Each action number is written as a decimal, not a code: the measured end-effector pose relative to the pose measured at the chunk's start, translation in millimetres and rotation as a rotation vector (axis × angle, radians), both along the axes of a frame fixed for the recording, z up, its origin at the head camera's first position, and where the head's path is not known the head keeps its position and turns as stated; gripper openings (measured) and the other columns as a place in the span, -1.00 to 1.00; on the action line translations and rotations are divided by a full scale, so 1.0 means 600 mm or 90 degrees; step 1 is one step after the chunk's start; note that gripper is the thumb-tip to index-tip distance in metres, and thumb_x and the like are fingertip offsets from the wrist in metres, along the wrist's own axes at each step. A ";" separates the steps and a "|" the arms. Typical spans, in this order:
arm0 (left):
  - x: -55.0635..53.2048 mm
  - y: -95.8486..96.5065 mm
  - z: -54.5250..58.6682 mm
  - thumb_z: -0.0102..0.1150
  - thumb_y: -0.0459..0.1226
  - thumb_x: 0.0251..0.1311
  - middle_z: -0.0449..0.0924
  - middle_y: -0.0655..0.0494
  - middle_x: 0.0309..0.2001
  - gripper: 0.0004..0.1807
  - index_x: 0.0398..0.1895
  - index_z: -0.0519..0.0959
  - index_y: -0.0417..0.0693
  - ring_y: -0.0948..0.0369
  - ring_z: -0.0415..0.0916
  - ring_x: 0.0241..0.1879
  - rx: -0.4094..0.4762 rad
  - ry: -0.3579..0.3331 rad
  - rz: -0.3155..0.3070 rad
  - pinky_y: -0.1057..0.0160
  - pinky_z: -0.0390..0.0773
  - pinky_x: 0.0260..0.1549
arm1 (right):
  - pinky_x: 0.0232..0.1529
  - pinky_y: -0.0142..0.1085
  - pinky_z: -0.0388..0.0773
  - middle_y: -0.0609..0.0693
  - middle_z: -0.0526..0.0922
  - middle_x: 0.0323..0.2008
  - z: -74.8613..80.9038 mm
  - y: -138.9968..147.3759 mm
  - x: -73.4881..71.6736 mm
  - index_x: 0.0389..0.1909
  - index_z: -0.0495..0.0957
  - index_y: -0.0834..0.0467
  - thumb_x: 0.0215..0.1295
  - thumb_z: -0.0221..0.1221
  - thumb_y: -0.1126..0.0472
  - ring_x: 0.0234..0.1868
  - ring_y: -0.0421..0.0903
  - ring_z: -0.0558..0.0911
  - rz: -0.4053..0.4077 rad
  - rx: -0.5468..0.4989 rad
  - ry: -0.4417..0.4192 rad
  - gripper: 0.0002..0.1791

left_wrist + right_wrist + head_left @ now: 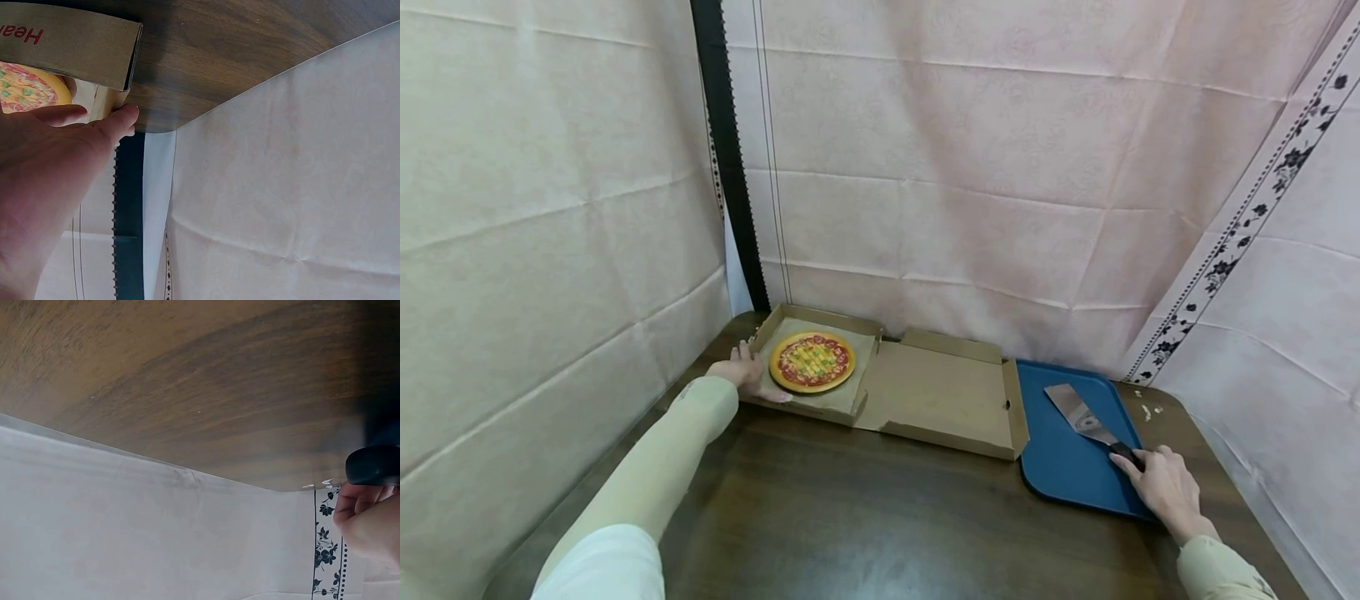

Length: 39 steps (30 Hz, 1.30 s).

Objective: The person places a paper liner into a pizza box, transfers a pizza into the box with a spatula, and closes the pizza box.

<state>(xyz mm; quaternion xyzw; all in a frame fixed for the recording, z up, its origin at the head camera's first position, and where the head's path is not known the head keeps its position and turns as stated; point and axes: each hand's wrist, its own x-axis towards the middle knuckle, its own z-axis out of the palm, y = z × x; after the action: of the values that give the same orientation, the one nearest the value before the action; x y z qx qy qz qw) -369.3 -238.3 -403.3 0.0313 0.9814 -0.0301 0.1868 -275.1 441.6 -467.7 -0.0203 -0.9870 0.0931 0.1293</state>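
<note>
White and pale green fabric sleeve [658, 458] reaches across the dark brown wooden table [865, 508] from its near left side. At the table's right edge, the person's right hand [1168, 487] grips the black handle of a flat metal spatula [1084, 421], its blade over the blue rectangular tray [1060, 475]. Toward the far left corner, the left hand [745, 375] spreads around an open brown cardboard box [936, 392]; whether it pinches the wall cannot be told. Inside the box's left half, a round yellow-rimmed pizza [812, 362] lies on pale paper [863, 350]. Pale patterned cloth [985, 167] hangs behind.

A tug by the left hand might tilt the box and slide the pizza; a low leftward sweep of the spatula could catch the lid, close beside the tray.

Only the left wrist view shows red lettering [22, 32] on the box's wall; only the head view shows the blade.
</note>
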 end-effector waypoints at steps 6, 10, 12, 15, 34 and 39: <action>0.019 0.013 0.020 -0.12 0.35 0.23 -0.06 -0.64 0.38 0.11 0.38 0.09 -0.53 -0.38 -0.01 0.41 -0.031 -0.009 -0.008 -0.19 0.11 0.38 | -0.61 -0.03 0.43 0.32 0.51 -0.44 -0.001 -0.003 0.002 -0.11 0.59 0.50 0.28 0.20 -0.09 -0.50 0.15 0.50 0.002 0.009 0.018 -0.37; 0.018 0.015 0.018 -0.15 0.35 0.25 -0.08 -0.62 0.39 0.10 0.39 0.08 -0.52 -0.36 -0.03 0.42 -0.043 -0.009 -0.005 -0.16 0.11 0.39 | -0.60 0.01 0.45 0.33 0.50 -0.46 -0.001 -0.006 0.002 -0.17 0.60 0.50 0.25 0.23 -0.04 -0.50 0.17 0.49 0.006 0.017 0.036 -0.42; 0.017 0.017 0.017 -0.17 0.28 0.31 -0.13 -0.60 0.41 0.03 0.40 0.05 -0.52 -0.36 -0.06 0.43 -0.026 -0.008 0.004 -0.17 0.09 0.40 | -0.58 0.05 0.46 0.35 0.51 -0.45 -0.001 -0.007 0.001 -0.19 0.60 0.51 0.22 0.25 -0.02 -0.48 0.20 0.49 0.006 0.022 0.047 -0.44; 0.017 0.017 0.018 -0.26 0.11 0.45 -0.09 -0.60 0.40 -0.17 0.40 0.08 -0.51 -0.35 -0.03 0.42 -0.032 -0.005 0.001 -0.17 0.10 0.39 | -0.53 0.10 0.46 0.41 0.52 -0.41 -0.002 -0.008 0.000 -0.18 0.59 0.51 0.20 0.25 -0.03 -0.42 0.27 0.49 0.002 0.031 0.058 -0.42; 0.020 0.013 0.016 0.02 0.38 0.12 -0.28 -0.61 0.43 0.21 0.43 -0.01 -0.49 -0.39 -0.19 0.44 0.042 -0.003 0.027 -0.29 0.05 0.36 | -0.25 0.20 0.31 0.46 0.51 -0.25 0.003 -0.055 -0.015 -0.15 0.56 0.48 0.24 0.22 0.21 -0.20 0.36 0.41 0.027 -0.003 0.249 -0.63; 0.021 0.014 0.018 -0.07 0.31 0.24 -0.22 -0.59 0.43 0.07 0.44 0.03 -0.45 -0.36 -0.14 0.45 0.023 -0.007 0.027 -0.26 0.08 0.37 | -0.21 0.19 0.35 0.45 0.54 -0.23 0.008 -0.079 -0.028 -0.09 0.53 0.50 0.30 0.17 0.22 -0.16 0.36 0.43 0.035 -0.020 0.249 -0.63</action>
<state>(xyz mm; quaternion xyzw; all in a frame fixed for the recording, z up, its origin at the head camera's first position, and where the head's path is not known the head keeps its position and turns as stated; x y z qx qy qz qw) -356.9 -230.1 -392.3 0.0143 0.9813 -0.0080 0.1919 -291.7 394.4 -463.1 0.0229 -0.9416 0.1141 0.3159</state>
